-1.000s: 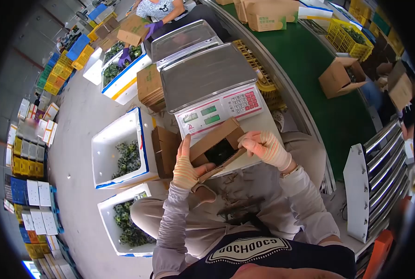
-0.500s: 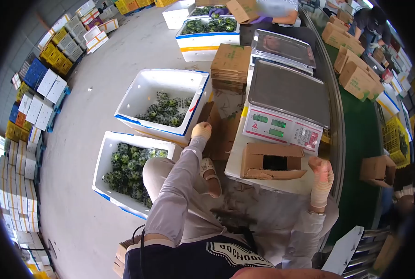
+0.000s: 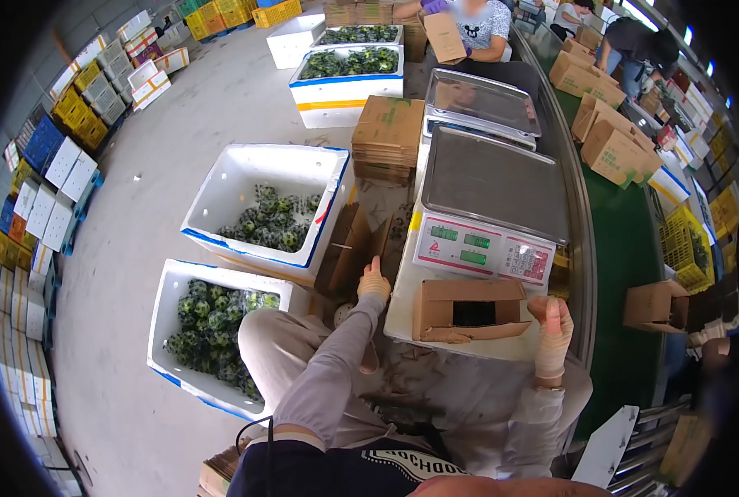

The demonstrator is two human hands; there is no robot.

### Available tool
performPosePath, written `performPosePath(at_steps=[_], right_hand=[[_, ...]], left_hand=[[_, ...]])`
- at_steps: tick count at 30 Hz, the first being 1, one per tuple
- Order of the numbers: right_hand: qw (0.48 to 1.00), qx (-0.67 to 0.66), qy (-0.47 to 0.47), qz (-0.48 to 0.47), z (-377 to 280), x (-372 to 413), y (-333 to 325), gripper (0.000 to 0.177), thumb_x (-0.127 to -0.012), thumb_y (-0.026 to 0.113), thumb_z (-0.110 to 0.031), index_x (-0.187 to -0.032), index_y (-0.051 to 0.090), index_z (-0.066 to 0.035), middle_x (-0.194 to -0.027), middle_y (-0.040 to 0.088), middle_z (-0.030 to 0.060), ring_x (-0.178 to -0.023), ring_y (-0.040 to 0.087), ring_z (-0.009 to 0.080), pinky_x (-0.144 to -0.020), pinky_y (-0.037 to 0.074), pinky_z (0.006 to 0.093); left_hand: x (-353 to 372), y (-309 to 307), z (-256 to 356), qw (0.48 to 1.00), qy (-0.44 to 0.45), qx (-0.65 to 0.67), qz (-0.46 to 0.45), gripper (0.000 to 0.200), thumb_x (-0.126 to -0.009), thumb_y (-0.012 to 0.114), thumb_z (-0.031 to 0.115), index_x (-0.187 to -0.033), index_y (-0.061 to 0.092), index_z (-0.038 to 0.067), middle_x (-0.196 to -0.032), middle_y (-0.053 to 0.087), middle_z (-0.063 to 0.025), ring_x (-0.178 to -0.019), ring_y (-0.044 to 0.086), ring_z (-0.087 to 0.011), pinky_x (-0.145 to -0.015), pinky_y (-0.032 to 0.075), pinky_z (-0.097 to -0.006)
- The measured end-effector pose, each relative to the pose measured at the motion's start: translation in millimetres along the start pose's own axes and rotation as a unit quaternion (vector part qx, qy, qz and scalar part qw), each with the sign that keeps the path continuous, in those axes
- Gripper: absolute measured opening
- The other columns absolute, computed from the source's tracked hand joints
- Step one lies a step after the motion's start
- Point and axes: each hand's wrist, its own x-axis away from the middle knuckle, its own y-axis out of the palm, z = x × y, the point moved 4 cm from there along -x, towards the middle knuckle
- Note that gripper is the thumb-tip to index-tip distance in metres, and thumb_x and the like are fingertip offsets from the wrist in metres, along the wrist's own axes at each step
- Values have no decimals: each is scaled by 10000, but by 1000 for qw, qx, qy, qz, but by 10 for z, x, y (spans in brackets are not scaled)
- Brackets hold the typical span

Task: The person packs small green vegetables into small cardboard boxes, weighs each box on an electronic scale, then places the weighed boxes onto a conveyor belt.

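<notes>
My left hand [image 3: 375, 286] is in front of the white scale stand, fingers stretched out and nothing visible in it. Just beyond it, folded brown cardboard [image 3: 349, 248] stands against the upper foam box. My right hand [image 3: 553, 321] is at the right end of a small open carton [image 3: 436, 311], its fingers curled; whether they grip the flap is hidden. The carton lies on the stand below a digital scale [image 3: 485, 248] with lit green displays, its dark inside showing through the opening. To my left, two white foam boxes [image 3: 249, 153] [image 3: 158, 331] hold bagged dark-green produce [image 3: 212, 327].
Flat cartons [image 3: 386, 137] are stacked beyond the foam boxes. A second scale [image 3: 485, 103] stands behind the first. Along the right runs a green conveyor [image 3: 618, 273] with open cartons [image 3: 614, 149]. A person in purple gloves [image 3: 432, 7] holds a carton at the back.
My left hand has come back toward me and its fingers have straightened; the folded cardboard stands wider apart. My right hand has moved closer to the small carton. The whole view has shifted.
</notes>
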Motion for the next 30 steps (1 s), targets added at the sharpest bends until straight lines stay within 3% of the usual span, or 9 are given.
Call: performPosePath(at_steps=[5, 7, 10, 14, 16, 19, 21, 25, 30], right_hand=[[1000, 3, 15, 6, 150, -42, -192, 364, -984, 574, -358, -972, 639, 0, -892, 617, 40, -860, 545, 125, -867, 444, 308], [1000, 1, 6, -6, 132, -17, -165, 345, -987, 573, -345, -1009, 643, -7, -931, 623, 38, -897, 554, 128, -889, 447, 314], [990, 72, -123, -11, -209, 59, 71, 279, -938, 650, -262, -1095, 637, -33, -1024, 628, 45, -964, 568, 163, -904, 450, 331], [878, 334, -274, -205, -379, 205, 353, 454, -724, 807, -157, -1135, 647, -53, -1065, 618, 119, -1010, 588, 293, -885, 474, 360], [866, 375, -268, -195, -399, 262, 339, 444, -717, 808, -153, -1122, 655, -56, -1052, 615, 120, -1002, 589, 297, -870, 482, 360], [907, 350, -123, -198, -394, 311, 289, 408, -717, 799, -123, -1098, 666, -61, -1064, 610, 119, -986, 592, 294, -848, 493, 366], [901, 312, -272, -128, -458, 322, 235, 383, -722, 795, -140, -1081, 676, -75, -1075, 607, 105, -1019, 578, 306, -868, 489, 396], [885, 306, -341, -87, -928, 261, 436, 396, -742, 779, -127, -1117, 658, -83, -1206, 576, 115, -1113, 548, 328, -941, 474, 414], [748, 441, -479, -127, -1847, 198, 1288, 560, -771, 730, -324, -1290, 578, -179, -1489, 369, 130, -1393, 286, 389, -1080, 313, 524]], left_hand=[[-153, -206, -81, 989, -135, 48, -43, 667, -847, 540, 167, -1479, 327, 183, -1245, 588, -240, -1152, 580, -384, -944, 490, -479], [-316, -190, -248, 994, -63, 13, -87, 641, -840, 549, 175, -1457, 379, 169, -1270, 585, -232, -1184, 565, -377, -975, 477, -452], [-433, -301, -461, 995, -8, -14, -101, 566, -829, 559, 183, -1390, 493, 138, -1310, 577, -210, -1224, 546, -368, -1026, 449, -408], [-416, -704, -462, 984, -7, -130, -123, 476, -840, 533, 167, -1310, 588, 113, -1287, 598, -191, -1232, 542, -360, -1066, 412, -384], [-362, -951, -374, 986, 2, -156, -59, 437, -856, 514, 130, -1283, 606, 111, -1235, 632, -188, -1112, 628, -362, -934, 529, -420], [27, -1704, 297, 968, -135, 206, -55, 360, -881, 522, 122, -1224, 629, 106, -1088, 690, -179, -762, 719, -352, -530, 610, -422], [301, -2283, 591, 976, -29, 215, -24, 348, -861, 531, 116, -1195, 628, 95, -984, 699, -210, -786, 707, -370, -611, 602, -444], [1087, -3457, 1076, 936, 307, -11, 174, 343, -837, 540, 123, -1169, 623, 103, -904, 677, -233, -841, 650, -416, -770, 529, -462], [1899, -3843, 1857, 874, 422, -169, 173, 339, -857, 567, 135, -1187, 631, 95, -886, 688, -213, -842, 657, -399, -761, 528, -473]])
